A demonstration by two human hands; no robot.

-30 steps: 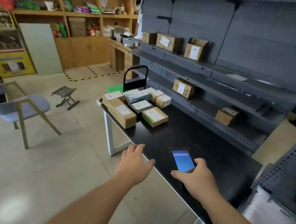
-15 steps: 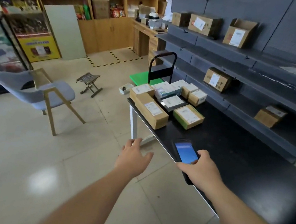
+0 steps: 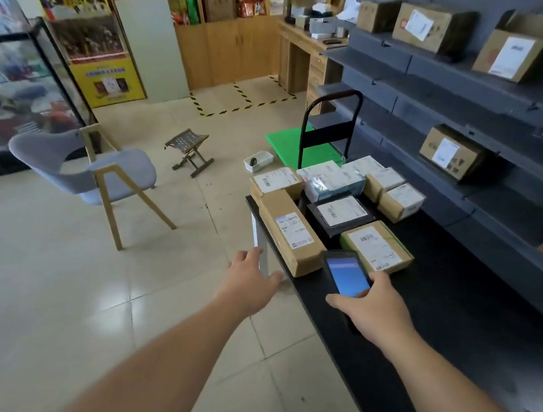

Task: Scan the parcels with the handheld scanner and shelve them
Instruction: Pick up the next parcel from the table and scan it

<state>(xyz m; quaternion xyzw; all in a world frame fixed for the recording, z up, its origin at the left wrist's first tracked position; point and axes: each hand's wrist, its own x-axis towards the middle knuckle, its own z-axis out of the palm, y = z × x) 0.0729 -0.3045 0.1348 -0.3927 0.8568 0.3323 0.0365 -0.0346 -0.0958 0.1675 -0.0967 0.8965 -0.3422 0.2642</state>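
Note:
My right hand (image 3: pixel 373 304) grips the black handheld scanner (image 3: pixel 345 273), its blue screen lit, just above the black table (image 3: pixel 455 316). Its top end sits close to a long brown parcel (image 3: pixel 290 236) and a green-edged parcel (image 3: pixel 377 245). Several more labelled parcels (image 3: pixel 341 185) are grouped at the table's far end. My left hand (image 3: pixel 252 272) reaches forward with relaxed fingers, empty, just left of the long brown parcel's near end. Cardboard parcels (image 3: pixel 431 28) stand on the grey shelves (image 3: pixel 518 100) to the right.
A green platform trolley (image 3: pixel 305 148) with a black handle stands beyond the table. On the tiled floor to the left are a grey chair (image 3: pixel 95 172), a small folding stool (image 3: pixel 189 150) and a white tray (image 3: pixel 258 161). Wooden shelving lines the back wall.
I have stepped closer to the parcels. My right hand has carried the scanner forward up to the nearest boxes, and my left hand has reached further toward the long brown parcel.

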